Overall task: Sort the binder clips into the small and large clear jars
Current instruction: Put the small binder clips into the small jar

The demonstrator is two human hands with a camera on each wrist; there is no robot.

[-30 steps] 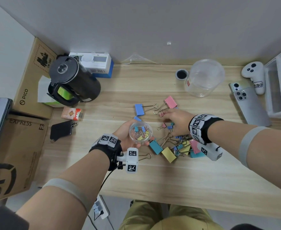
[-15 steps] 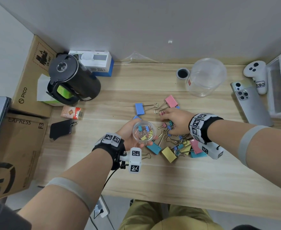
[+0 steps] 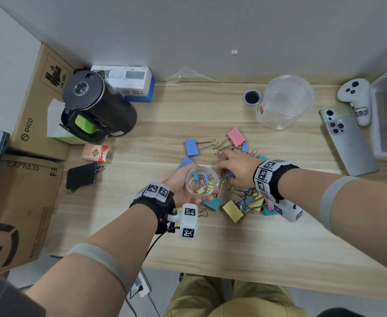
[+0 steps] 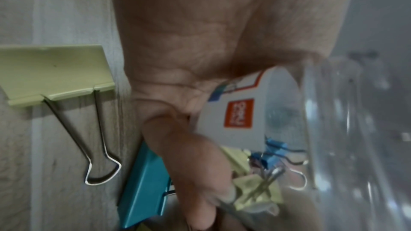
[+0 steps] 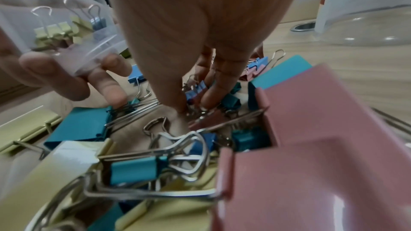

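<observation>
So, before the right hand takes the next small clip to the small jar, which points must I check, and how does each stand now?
1. Small jar held by the left hand: ok.
2. Its mouth open and facing up: ok.
3. Room left in it above the small clips: ok.
4. Right hand down on the clip pile, fingertips on a small blue clip: ok.
5. That clip firmly pinched: cannot tell.
6. Large jar upright with nothing in it, large clips not yet sorted: not ok.

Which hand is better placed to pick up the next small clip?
Right. The right hand already has its fingers down among the small clips in the pile, while the left hand grips the small jar.
</observation>
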